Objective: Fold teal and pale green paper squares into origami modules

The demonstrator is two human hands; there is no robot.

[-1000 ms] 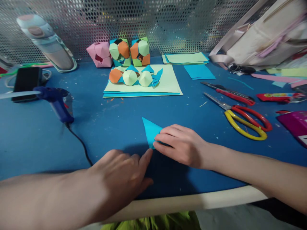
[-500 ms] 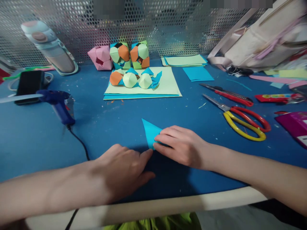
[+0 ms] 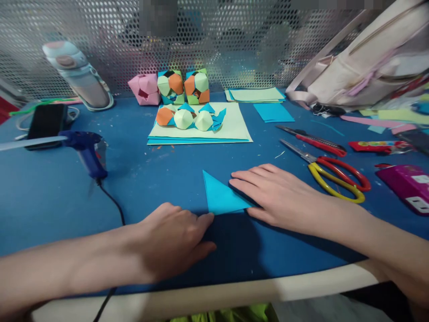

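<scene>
A blue sheet of paper folded into a triangle (image 3: 223, 199) lies on the blue tabletop between my hands. At its lower left corner, the index fingertip of my left hand (image 3: 177, 239) presses down, thumb held apart and the other fingers curled out of sight. My right hand (image 3: 271, 194) rests flat with fingers stretched out. Its thumb lies by the triangle's right corner, while the fingertips sit just beyond the slanted edge. Behind, a piece of joined paper units (image 3: 184, 120) in orange, pale green and blue lies on a stack of paper (image 3: 234, 129).
To the right lie scissors (image 3: 326, 172), a utility knife (image 3: 315, 139) and a purple case (image 3: 405, 183). A blue glue gun (image 3: 85, 152), a phone (image 3: 47, 123) and a bottle (image 3: 80, 74) are at left. Folded paper balls (image 3: 170, 87) stand by the mesh panel (image 3: 217, 44).
My right hand has slid right along the triangle and flattened out, uncovering most of the paper. My left fingertip stays at the lower left corner. The view has shifted slightly.
</scene>
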